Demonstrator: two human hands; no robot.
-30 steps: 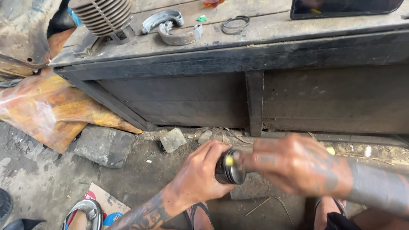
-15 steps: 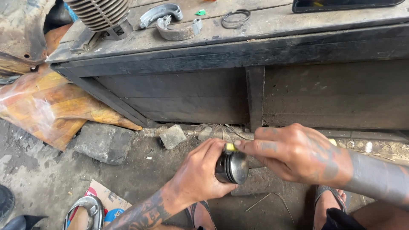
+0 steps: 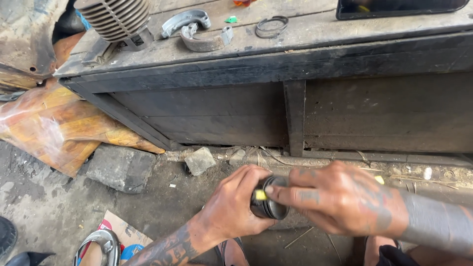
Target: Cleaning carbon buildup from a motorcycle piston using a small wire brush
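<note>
Low down, left hand (image 3: 231,209) gripping dark piston (image 3: 268,202), right hand (image 3: 340,197) pinching yellow tool (image 3: 260,195), stone (image 3: 199,160) nearby, workbench (image 3: 295,54) behind

a rough motorcycle repair workshop, grimy dark wooden workbench (image 3: 276,54), finned engine cylinder (image 3: 118,17) on top, curved brake shoes (image 3: 197,32) beside it, thin metal rings (image 3: 272,27), oily dirt floor (image 3: 44,207), loose stone block (image 3: 120,167), chrome part (image 3: 101,246) on cardboard
</note>
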